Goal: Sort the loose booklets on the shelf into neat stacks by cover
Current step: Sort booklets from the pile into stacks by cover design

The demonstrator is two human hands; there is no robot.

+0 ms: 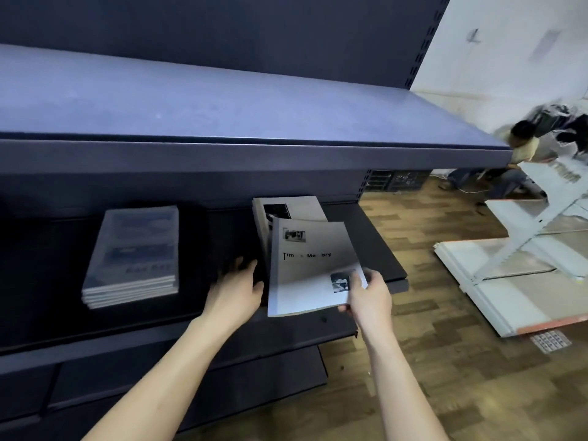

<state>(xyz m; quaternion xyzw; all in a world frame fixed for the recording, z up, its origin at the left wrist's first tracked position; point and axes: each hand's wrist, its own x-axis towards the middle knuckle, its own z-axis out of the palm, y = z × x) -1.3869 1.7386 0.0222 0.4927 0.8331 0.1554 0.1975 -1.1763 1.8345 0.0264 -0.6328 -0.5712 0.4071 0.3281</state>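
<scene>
White booklet (pixel 310 265) sits at centre-right of the frame, tilted over the white stack (pixel 288 208) on the dark shelf (pixel 375 249). We pinch its lower right corner with our right hand (pixel 366 296), fingers (pixel 356 280) clamped on the cover. Our left hand (pixel 237 289) hovers just left of it, fingers loosely spread, holding nothing. A blue stack (pixel 135 256) lies at centre-left.
</scene>
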